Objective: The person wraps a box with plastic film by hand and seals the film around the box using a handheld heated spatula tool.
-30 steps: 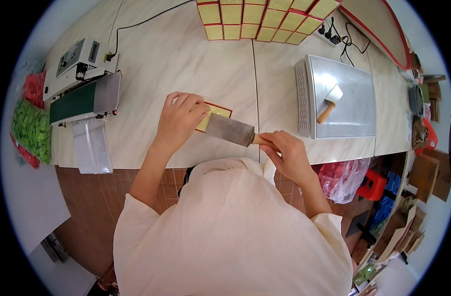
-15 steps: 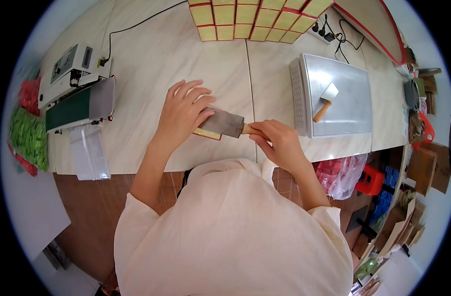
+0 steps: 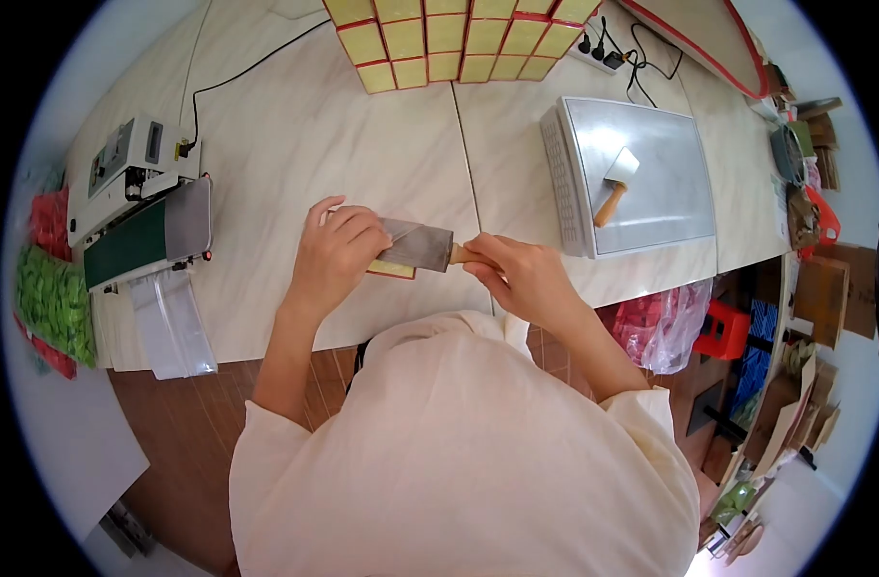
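My right hand [image 3: 524, 276] is wrapped round the wooden handle of a wide metal blade [image 3: 418, 245], which points left. The blade lies over a yellow box with a red edge [image 3: 393, 270]; only its lower strip shows. At the blade's far end is my left hand [image 3: 338, 252], its fingers bent and close together at the blade tip and box. Whether it grips the blade, the box or something thin on top is hidden.
Yellow boxes with red edges [image 3: 444, 34] stand stacked at the back. A grey metal-topped unit [image 3: 651, 212] on the right bears a small scraper [image 3: 611, 204]. A machine with a green belt [image 3: 127, 248] and clear bags [image 3: 170, 327] are at the left.
The view has shifted, so the table items sit further left. My left hand's spread fingers have drawn together at the blade tip. The blade has moved over the box and now covers most of it.
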`<state>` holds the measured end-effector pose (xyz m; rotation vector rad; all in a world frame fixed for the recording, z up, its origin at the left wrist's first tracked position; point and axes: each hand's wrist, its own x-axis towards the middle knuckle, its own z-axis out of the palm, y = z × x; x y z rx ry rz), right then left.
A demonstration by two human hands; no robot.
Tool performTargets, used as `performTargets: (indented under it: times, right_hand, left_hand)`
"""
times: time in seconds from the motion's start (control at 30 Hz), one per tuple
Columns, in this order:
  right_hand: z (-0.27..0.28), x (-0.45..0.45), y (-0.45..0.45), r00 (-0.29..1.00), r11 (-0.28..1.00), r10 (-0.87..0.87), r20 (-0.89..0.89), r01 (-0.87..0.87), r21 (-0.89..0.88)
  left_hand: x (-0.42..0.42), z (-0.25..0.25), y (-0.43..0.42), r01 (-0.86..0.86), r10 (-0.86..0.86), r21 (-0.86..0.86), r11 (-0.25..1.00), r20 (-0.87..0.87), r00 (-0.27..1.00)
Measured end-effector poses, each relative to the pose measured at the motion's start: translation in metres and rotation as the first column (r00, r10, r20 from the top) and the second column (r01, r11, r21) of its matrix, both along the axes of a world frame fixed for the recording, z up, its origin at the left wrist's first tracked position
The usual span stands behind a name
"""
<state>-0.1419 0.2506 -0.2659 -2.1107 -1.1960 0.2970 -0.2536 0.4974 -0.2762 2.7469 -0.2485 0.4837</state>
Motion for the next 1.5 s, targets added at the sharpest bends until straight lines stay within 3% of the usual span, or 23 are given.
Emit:
performTargets:
  times: [0.1,0.17,0.23,0.3,0.33,0.4,0.53,0.6,0.7,0.8,0.83,0.87,0.93,1.0,1.07,1.1,1.13,1.2,1.27,1.3,1.37,1.43,1.5]
  right_hand:
    - [0.001,0.001,-0.007,0.998,0.999,0.025,-0.061,-0.023,0.037]
    - [0.005,0.002,-0.018,0.994,0.997,0.047,-0.098,-0.042,0.058]
    - [0.012,0.003,-0.04,0.951,0.992,-0.018,-0.309,0.056,0.114]
    - [0.018,0.012,-0.073,0.853,0.955,-0.293,-0.431,0.278,-0.1]
    - [0.002,0.019,-0.089,0.826,0.911,-0.376,-0.421,0.413,-0.002]
    - [-0.018,0.045,-0.117,0.736,0.758,-0.611,-0.292,0.65,0.05]
    - [-0.094,0.098,-0.179,0.421,0.419,-0.904,-0.072,0.907,0.04]
    - [-0.14,0.116,-0.209,0.309,0.312,-0.944,-0.118,0.95,-0.007]
    - [-0.151,0.118,-0.209,0.268,0.271,-0.958,-0.105,0.963,-0.011]
    - [-0.159,0.114,-0.198,0.227,0.241,-0.948,-0.224,0.97,-0.039]
    - [-0.161,0.111,-0.194,0.269,0.269,-0.96,0.083,0.963,-0.009]
    - [-0.162,0.109,-0.188,0.277,0.306,-0.881,0.383,0.952,0.016]
    - [-0.15,0.1,-0.168,0.345,0.438,-0.839,0.42,0.887,0.148]
    - [-0.113,0.073,-0.125,0.497,0.628,-0.753,0.431,0.739,0.245]
    - [-0.133,0.048,-0.096,0.805,0.812,-0.57,0.167,0.52,0.265]
    - [-0.132,0.027,-0.074,0.871,0.851,-0.478,-0.117,0.492,0.183]
    - [-0.128,0.006,-0.05,0.842,0.891,-0.368,-0.395,0.44,0.109]
    - [-0.123,-0.022,-0.011,0.736,0.942,-0.106,-0.668,0.291,0.171]
    - [-0.122,-0.034,0.017,0.659,0.923,0.0,-0.752,0.29,0.254]
    - [-0.12,-0.035,0.025,0.577,0.889,0.096,-0.811,0.317,0.33]
    - [-0.108,-0.026,0.028,0.496,0.913,0.133,-0.858,0.275,0.3]
    - [-0.1,-0.012,0.035,0.38,0.948,0.185,-0.906,0.173,0.266]
    - [-0.105,-0.006,0.043,0.394,0.955,0.147,-0.907,0.181,0.234]
  left_hand:
    - [-0.009,0.006,0.004,-0.072,0.07,-0.034,0.997,-0.068,0.995]
    - [-0.022,0.008,0.013,-0.343,0.34,-0.016,0.939,-0.099,0.935]
    - [-0.04,0.002,0.023,-0.398,0.386,-0.097,0.912,-0.124,0.914]
    - [-0.056,-0.011,0.03,-0.482,0.43,-0.221,0.847,-0.247,0.868]
    - [-0.062,-0.019,0.032,-0.475,0.422,-0.227,0.85,-0.246,0.873]
    - [-0.067,-0.039,0.03,-0.414,0.255,-0.618,0.669,-0.333,0.908]
    - [-0.056,-0.072,0.022,-0.355,0.079,-0.756,0.55,-0.376,0.923]
    - [-0.047,-0.072,0.02,-0.512,0.092,-0.701,0.496,-0.544,0.834]
    - [-0.043,-0.079,0.025,-0.448,0.055,-0.759,0.472,-0.482,0.875]
    - [-0.042,-0.089,0.025,-0.436,0.047,-0.797,0.417,-0.46,0.886]
    - [-0.041,-0.095,0.022,-0.448,0.05,-0.812,0.375,-0.465,0.884]
    - [-0.039,-0.104,0.014,-0.448,0.067,-0.81,0.378,-0.458,0.886]
    - [-0.035,-0.125,-0.013,-0.405,0.324,-0.86,0.311,-0.305,0.896]
    - [-0.032,-0.137,-0.037,-0.488,0.503,-0.772,0.406,-0.257,0.825]
    - [-0.027,-0.134,-0.072,-0.568,0.698,-0.774,0.28,-0.242,0.674]
    - [-0.032,-0.139,-0.087,-0.586,0.72,-0.766,0.263,-0.249,0.648]
    - [-0.036,-0.148,-0.101,-0.567,0.682,-0.784,0.252,-0.272,0.679]
    - [-0.047,-0.144,-0.122,-0.557,0.655,-0.798,0.231,-0.296,0.695]
    - [-0.059,-0.114,-0.132,-0.6,0.378,-0.707,0.376,-0.474,0.795]
    - [-0.064,-0.106,-0.13,-0.608,0.383,-0.701,0.373,-0.48,0.789]
    - [-0.073,-0.096,-0.127,-0.586,0.09,-0.808,0.057,-0.581,0.809]
    - [-0.077,-0.107,-0.127,-0.545,0.076,-0.838,0.011,-0.543,0.836]
    - [-0.075,-0.099,-0.125,-0.498,0.059,-0.866,-0.038,-0.5,0.864]
